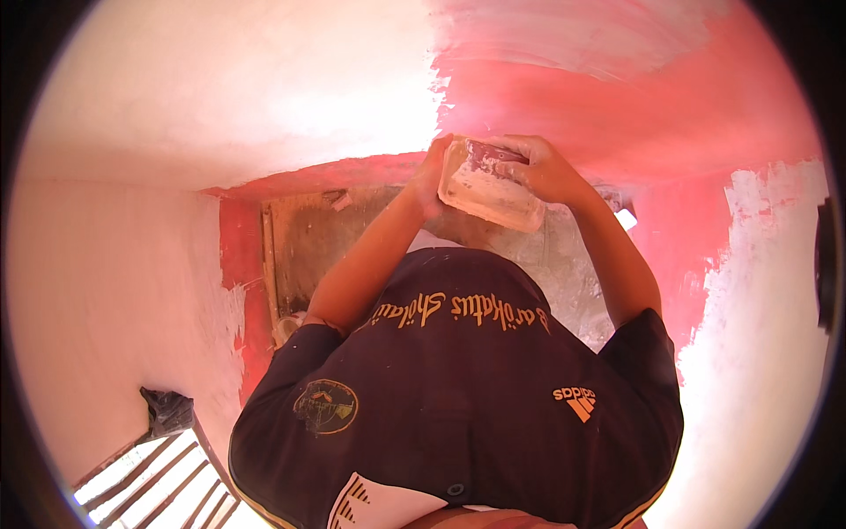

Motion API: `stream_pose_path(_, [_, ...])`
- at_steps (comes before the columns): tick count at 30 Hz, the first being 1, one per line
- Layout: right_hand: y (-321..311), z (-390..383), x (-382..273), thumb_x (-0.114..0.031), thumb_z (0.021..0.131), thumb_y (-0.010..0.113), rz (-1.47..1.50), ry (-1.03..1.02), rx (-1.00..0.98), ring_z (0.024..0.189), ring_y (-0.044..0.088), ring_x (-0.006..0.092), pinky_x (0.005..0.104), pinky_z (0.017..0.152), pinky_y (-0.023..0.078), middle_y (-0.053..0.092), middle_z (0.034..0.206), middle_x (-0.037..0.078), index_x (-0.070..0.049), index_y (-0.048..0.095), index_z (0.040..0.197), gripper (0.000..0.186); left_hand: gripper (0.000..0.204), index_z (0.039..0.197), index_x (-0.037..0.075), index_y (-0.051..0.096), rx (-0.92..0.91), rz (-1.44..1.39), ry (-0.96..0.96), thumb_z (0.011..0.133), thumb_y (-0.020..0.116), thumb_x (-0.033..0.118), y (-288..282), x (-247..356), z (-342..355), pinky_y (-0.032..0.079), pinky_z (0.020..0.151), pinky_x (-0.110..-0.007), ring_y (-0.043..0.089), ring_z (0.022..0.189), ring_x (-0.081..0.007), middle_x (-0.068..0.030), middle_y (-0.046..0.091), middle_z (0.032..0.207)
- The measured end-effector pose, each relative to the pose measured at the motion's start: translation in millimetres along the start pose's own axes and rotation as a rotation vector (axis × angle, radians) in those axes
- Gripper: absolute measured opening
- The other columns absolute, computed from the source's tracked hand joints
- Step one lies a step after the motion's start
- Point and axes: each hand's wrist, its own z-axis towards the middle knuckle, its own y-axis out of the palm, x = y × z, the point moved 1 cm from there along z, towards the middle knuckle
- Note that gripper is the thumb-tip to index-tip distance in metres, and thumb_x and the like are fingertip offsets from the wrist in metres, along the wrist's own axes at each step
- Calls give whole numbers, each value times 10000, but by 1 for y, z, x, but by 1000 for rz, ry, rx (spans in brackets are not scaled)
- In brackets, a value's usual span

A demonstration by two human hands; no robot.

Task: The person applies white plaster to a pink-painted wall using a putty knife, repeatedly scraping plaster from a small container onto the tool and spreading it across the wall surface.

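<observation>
Stretching across the top of the view, a wall (220,79) shows white plaster on its left half and pink paint (617,97) on its right, the white running a little way over the pink near the top. On the person's right, more wall (758,291) is pink, patched with rough white. On the left a pale wall (106,291) meets a pink strip (238,256) beside a brown, dusty floor (317,238).

A person in a dark shirt (458,397) with gold trim fills the lower middle, both bare forearms raised toward the seam where white meets pink.

Between the hands sits a tray (489,187), a plaster-smeared rectangular block, tilted, just below the wall's white-pink edge and above the shirt's collar. The left hand (434,172) presses against its left end, fingers (443,145) curled around the edge. The right hand (542,167) grips its upper right side, fingers (511,145) wrapped closed over the top edge. Both hands hold the tray firmly; what lies on its far face cannot be told.

At lower left, a dark bag (167,410) rests beside a barred grille (159,480) lit from behind.
</observation>
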Motion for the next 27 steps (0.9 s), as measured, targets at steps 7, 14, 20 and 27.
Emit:
stream_pose_path(7, [-38, -13, 2, -47, 945, 620, 313, 178, 125, 997, 625, 100, 267, 877, 496, 684, 1145, 48, -2, 568, 1384, 444, 676, 1387, 92, 534, -141, -74, 30, 1023, 267, 594, -4, -11, 16, 514, 1025, -461, 618, 1223, -277, -111, 618, 1349])
stream_pose_path(14, [-58, -44, -8, -90, 971, 609, 453, 80, 460, 902, 608, 77, 249, 772, 473, 686, 1076, 15, -17, 547, 1395, 434, 508, 1353, 62, 551, -232, 69, 238, 1034, 367, 413, 2, -17, 14, 570, 940, -430, 658, 1152, -246, -103, 637, 1308])
stream_pose_path(20, [-74, -57, -9, -100, 964, 614, 591, -30, 557, 870, 597, 55, 230, 747, 443, 680, 1090, 22, -17, 581, 1324, 371, 353, 1249, 37, 604, -184, -56, 187, 900, 662, 39, 9, -23, 28, 623, 841, -375, 703, 1057, -199, -84, 688, 1206])
stream_pose_path(27, [-62, -79, 6, -85, 944, 610, 1037, -185, 641, 1122, 630, 177, 316, 940, 510, 633, 1257, 69, -28, 530, 1357, 425, 404, 1224, 39, 608, -115, -218, 189, 838, 722, 14, 19, -16, 24, 609, 852, -393, 685, 1053, -175, -76, 684, 1180])
